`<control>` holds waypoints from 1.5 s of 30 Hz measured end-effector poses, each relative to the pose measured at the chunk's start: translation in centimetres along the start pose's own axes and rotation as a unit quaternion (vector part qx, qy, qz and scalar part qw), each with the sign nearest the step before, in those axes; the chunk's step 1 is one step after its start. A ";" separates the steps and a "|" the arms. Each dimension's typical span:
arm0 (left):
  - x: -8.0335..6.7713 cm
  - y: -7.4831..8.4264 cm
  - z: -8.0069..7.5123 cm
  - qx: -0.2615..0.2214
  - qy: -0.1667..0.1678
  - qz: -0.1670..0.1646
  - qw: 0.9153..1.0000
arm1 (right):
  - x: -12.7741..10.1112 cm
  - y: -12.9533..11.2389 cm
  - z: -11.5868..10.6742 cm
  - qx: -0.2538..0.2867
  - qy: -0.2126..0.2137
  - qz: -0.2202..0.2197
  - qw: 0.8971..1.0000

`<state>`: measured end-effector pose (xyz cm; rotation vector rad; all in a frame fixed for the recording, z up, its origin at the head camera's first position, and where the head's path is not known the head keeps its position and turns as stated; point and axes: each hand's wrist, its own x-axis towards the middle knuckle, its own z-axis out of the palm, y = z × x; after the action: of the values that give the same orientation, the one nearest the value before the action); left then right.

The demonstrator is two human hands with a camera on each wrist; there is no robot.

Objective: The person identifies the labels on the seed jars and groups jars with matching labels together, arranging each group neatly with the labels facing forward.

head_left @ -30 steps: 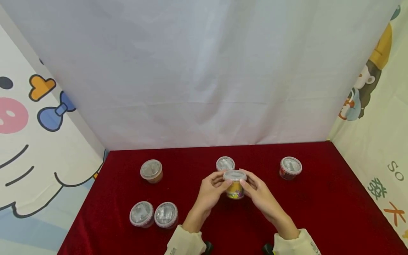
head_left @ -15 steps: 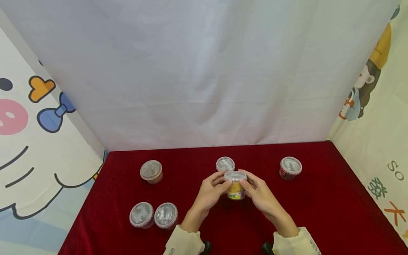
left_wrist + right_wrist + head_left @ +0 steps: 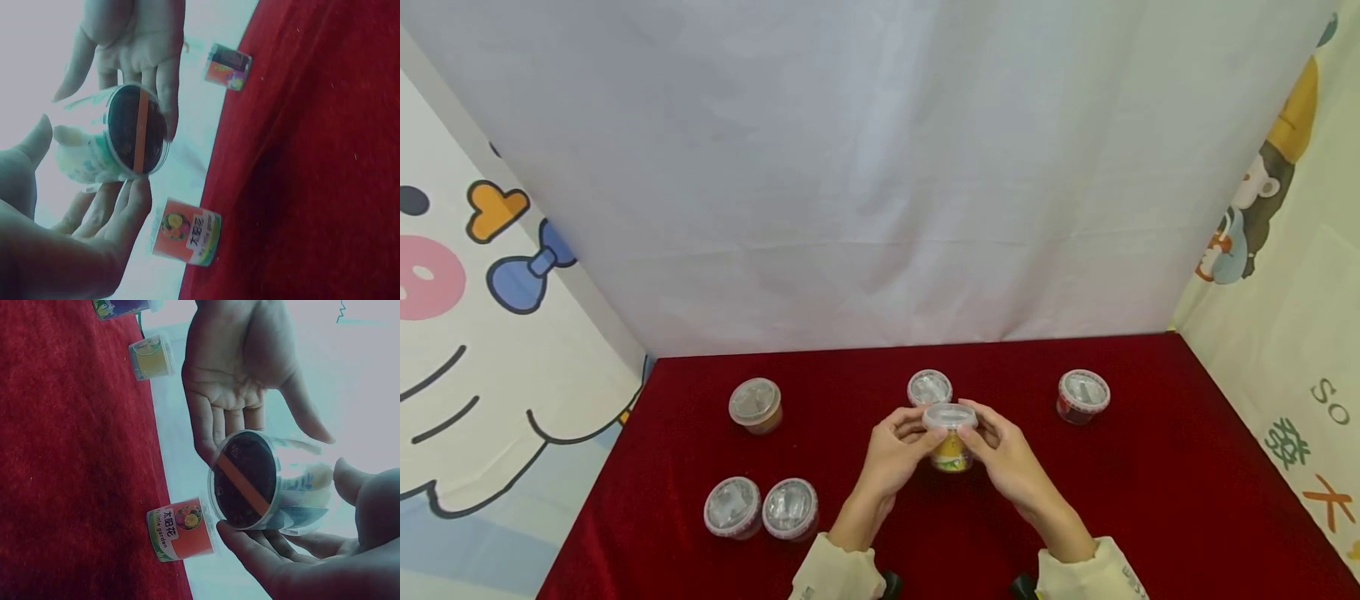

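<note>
Both hands hold a small clear-lidded plastic cup (image 3: pixel 952 456) with a yellow label, raised above the red cloth. My left hand (image 3: pixel 889 457) grips its left side and my right hand (image 3: pixel 1017 467) its right, thumbs on the near side under the lid rim. Behind it stands another lidded cup (image 3: pixel 929 387), partly covered. In the left wrist view, the held cup's base (image 3: pixel 139 128) shows dark contents and an orange strip. An orange-labelled cup (image 3: pixel 182 530) stands beyond it in the right wrist view.
On the red cloth (image 3: pixel 985 550), a lidded cup (image 3: pixel 756 403) stands back left and a red one (image 3: pixel 1083 395) back right. Two cups, one (image 3: pixel 733 507) beside another (image 3: pixel 791 508), sit at front left. A white curtain (image 3: pixel 850 208) hangs behind the table.
The held cup has turned slightly between my fingers, its purple label flowers shifting right and mostly out of sight. Both hands stay nearly in place, and the standing cups have not moved.
</note>
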<state>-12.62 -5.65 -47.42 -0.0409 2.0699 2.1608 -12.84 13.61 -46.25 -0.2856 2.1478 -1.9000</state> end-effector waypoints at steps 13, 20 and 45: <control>-0.1 -0.3 -0.3 -0.010 -0.017 0.006 1.000 | 0.1 0.2 -0.1 0.024 -0.020 0.008 0.999; -0.3 -0.3 -0.4 0.021 0.000 0.010 1.000 | 0.2 0.3 0.2 0.006 -0.016 0.002 1.000; -0.8 -0.8 -1.0 0.022 -0.007 0.016 1.000 | 0.3 0.3 1.1 -0.021 -0.023 -0.010 0.999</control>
<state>-11.77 -6.71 -48.19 0.0118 2.1226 2.1266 -12.76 12.48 -46.73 -0.3560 2.1648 -1.8437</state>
